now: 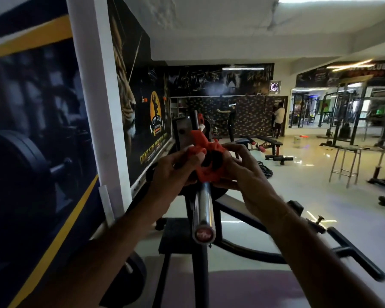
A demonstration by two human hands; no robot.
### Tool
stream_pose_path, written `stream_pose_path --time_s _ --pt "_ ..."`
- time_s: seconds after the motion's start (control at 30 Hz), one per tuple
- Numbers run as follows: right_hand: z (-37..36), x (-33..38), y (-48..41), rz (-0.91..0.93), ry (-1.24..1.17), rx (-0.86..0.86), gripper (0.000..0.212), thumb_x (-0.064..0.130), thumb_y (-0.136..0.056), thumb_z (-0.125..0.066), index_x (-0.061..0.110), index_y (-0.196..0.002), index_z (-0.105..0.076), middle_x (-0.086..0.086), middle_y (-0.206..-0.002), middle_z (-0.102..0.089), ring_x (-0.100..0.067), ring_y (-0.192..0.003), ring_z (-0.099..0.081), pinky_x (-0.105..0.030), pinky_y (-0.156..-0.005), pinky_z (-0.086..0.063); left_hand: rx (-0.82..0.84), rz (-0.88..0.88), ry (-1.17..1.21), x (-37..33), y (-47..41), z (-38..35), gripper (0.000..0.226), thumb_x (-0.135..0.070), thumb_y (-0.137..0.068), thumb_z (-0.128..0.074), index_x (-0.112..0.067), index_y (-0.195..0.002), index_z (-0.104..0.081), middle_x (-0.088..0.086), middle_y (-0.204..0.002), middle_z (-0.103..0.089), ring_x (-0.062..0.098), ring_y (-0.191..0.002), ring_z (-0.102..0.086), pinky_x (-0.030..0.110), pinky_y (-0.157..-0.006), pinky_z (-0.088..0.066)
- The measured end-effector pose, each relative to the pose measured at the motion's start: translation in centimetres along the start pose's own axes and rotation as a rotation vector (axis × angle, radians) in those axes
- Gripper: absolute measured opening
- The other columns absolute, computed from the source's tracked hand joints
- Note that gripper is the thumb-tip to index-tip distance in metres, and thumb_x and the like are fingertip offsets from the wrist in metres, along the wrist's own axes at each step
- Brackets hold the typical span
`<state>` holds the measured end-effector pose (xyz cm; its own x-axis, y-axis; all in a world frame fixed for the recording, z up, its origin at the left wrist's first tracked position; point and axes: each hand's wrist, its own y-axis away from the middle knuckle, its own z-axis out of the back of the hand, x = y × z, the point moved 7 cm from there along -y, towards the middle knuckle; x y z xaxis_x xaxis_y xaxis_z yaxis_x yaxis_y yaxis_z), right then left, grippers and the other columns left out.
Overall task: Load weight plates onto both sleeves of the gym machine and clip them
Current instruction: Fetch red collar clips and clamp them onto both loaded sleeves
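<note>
Orange clip on chrome sleeve, L hand & R hand both gripping it

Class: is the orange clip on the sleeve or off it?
On: the clip rings the sleeve, whose chrome end sticks out below it. Left hand and right hand grip it. Locked or not, cannot tell.
</note>
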<state>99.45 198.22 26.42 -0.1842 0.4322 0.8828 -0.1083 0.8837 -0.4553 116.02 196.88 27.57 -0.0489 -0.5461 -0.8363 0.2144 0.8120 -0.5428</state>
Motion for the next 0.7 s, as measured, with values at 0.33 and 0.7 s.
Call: stream_pose_path --time_s 0.33,0.7 --pt "-3.0 -0.6 9.5 -0.023 0.038 0.028 0.034 0.021 -0.092 -0.059 0.017 -0.126 -0.065 -0.005 -0.114 -0.076 -0.022 -0.107 -0.072 -0.032 -0.093 -0.058 0.169 0.149 0.093 0.2 9.3 0.8 0.026 -0.026 -0.102 -0.054 -0.025 -0.125 -0.066 0.002 -0.116 -0.075 0.016 -0.107 -0.072 0.04 -0.087 -0.06" --pt "-1.8 -5.3 13.8 0.002 0.17 -0.097 0.05 0.027 -0.091 -0.064 0.01 -0.137 -0.058 -0.019 -0.123 -0.067 -0.033 -0.116 -0.065 -0.044 -0.096 -0.057 -0.029 0.103 0.099 4.7 13.8 1.1 0.042 -0.027 -0.081 -0.074 -0.009 -0.119 -0.071 0.006 -0.11 -0.077 0.022 -0.105 -0.073 0.037 -0.085 -0.061"
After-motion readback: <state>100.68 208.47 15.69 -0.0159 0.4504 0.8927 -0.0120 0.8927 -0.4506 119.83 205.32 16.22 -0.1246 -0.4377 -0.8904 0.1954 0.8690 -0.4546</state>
